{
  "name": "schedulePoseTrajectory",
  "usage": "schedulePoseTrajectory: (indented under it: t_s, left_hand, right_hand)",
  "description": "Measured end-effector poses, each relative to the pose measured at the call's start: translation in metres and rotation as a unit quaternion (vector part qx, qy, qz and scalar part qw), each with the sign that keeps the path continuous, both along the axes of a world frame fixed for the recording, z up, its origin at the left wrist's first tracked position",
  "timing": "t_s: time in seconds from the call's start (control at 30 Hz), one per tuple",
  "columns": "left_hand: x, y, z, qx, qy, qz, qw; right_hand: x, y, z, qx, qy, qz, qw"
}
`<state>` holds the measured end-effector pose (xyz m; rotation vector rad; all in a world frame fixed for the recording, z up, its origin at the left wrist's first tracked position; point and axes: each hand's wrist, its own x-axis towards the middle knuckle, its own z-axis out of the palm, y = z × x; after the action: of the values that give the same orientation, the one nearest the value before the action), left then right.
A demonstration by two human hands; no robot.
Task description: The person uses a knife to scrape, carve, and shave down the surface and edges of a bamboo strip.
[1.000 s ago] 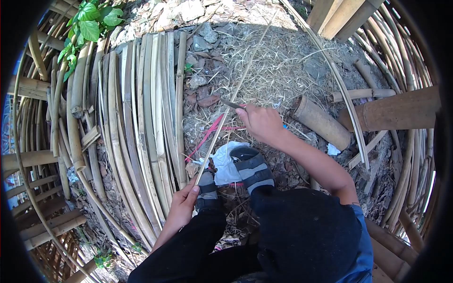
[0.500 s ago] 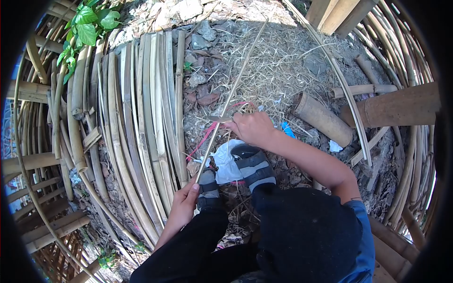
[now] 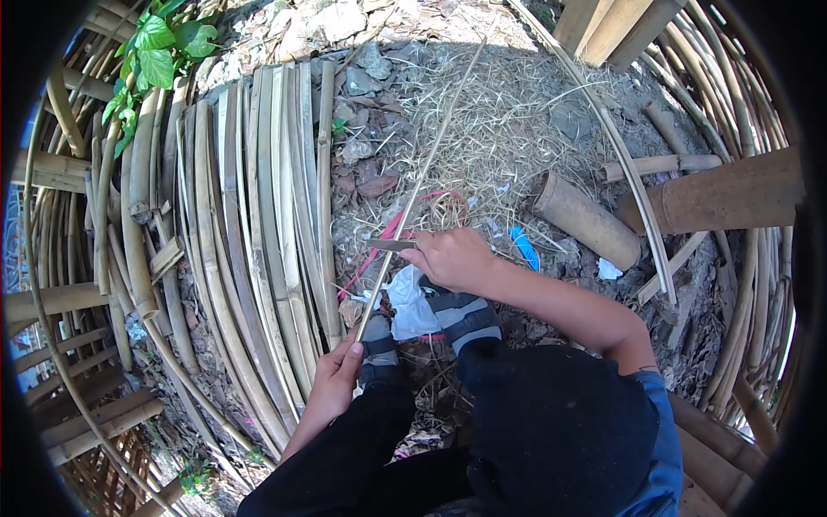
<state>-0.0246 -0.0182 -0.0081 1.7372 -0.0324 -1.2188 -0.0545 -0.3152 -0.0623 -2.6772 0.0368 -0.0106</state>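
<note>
A long thin bamboo strip (image 3: 435, 148) slants up and away from my left hand (image 3: 334, 379), whose fingers are closed round its near end beside my left shoe. My right hand (image 3: 450, 258) is closed on a knife (image 3: 392, 245); the handle is hidden in the fist. The blade points left and lies across the strip, above my shoes. Beneath and beside the blade runs a pink ribbon (image 3: 360, 270) on the ground. A crumpled white plastic bag (image 3: 412, 303) lies between my shoes.
Split bamboo slats (image 3: 284, 198) lie side by side at the left. At the right are a short bamboo tube (image 3: 587, 221), a long split piece (image 3: 616, 142), a thick bamboo pole (image 3: 724, 196) and a blue object (image 3: 525, 247). Shavings (image 3: 495, 129) cover the ground ahead.
My right hand and the knife have moved down along the strip towards my left hand. The blue object has come into full view. My left hand has stayed almost in place.
</note>
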Motion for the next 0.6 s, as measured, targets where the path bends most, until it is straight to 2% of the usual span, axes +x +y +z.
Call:
schedulePoseTrajectory:
  t_s: [0.03, 0.1, 0.23, 0.3, 0.4, 0.47, 0.6]
  left_hand:
    - [-0.001, 0.000, 0.001, 0.001, -0.001, 0.000, 1.000]
    - [-0.002, 0.002, 0.002, 0.002, -0.003, 0.000, 1.000]
    - [-0.001, -0.001, 0.006, 0.006, 0.013, -0.004, 1.000]
    - [-0.003, -0.001, 0.008, 0.009, 0.013, -0.005, 1.000]
    - [-0.002, -0.002, 0.012, 0.019, 0.018, 0.000, 1.000]
    - [-0.002, 0.001, 0.007, 0.017, 0.020, -0.002, 1.000]
    - [-0.002, -0.001, 0.006, 0.012, 0.023, 0.009, 1.000]
  right_hand:
    - [0.004, -0.009, -0.004, 0.000, 0.000, -0.001, 1.000]
    - [0.016, -0.038, -0.016, -0.039, -0.015, -0.083, 0.996]
    - [0.036, -0.094, -0.010, -0.088, 0.022, -0.096, 0.991]
    - [0.046, -0.119, -0.011, -0.084, 0.056, -0.211, 0.972]
    - [0.044, -0.140, -0.008, -0.080, 0.027, -0.210, 0.974]
    - [0.038, -0.105, 0.004, -0.039, 0.038, -0.170, 0.984]
    - [0.007, -0.018, 0.003, 0.010, 0.001, -0.007, 1.000]
